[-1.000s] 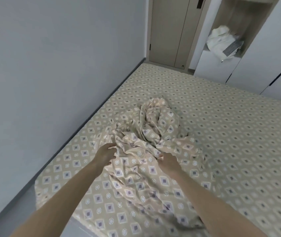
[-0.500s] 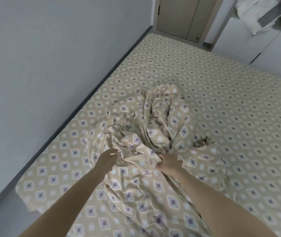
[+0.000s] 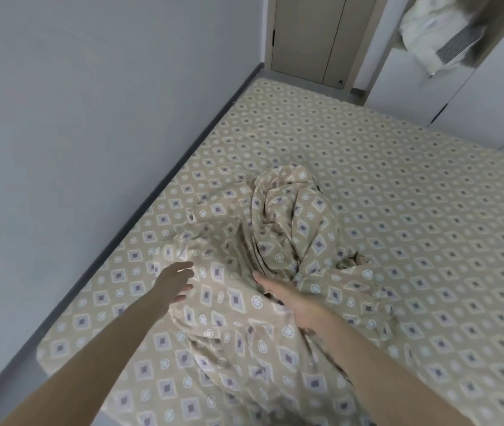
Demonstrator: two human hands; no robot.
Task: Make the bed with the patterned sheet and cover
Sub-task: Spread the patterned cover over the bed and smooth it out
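Two bare forearms reached forward from the near edge, ending in two hands; beyond them lay one crumpled cover (image 3: 290,235), one fitted sheet (image 3: 413,210) on one bed (image 3: 57,348), and at the far end one door (image 3: 315,35), one white cupboard (image 3: 404,87) and one white bundle of cloth (image 3: 428,29).

The cover was thin, soft fabric in beige, printed with dark diamonds inside pale squares and with white rings. It was spread loosely at the near end and twisted into a rumpled heap toward the middle of the bed, on the side by the wall (image 3: 75,118). The sheet beneath carried the same print and lay flat and smooth across the bed. The wall was plain, matte grey. The door was flat and beige. The bundle looked puffy, with a grey striped patch, and sat in a recess above the cupboard.

The left hand (image 3: 173,281) was spread wide, fingers straight and apart, holding nothing, at the cover's left edge; whether it touched the fabric could not be told. The right hand (image 3: 290,298) lay on the cover just below the heap, fingers stretched nearly straight against a fold.
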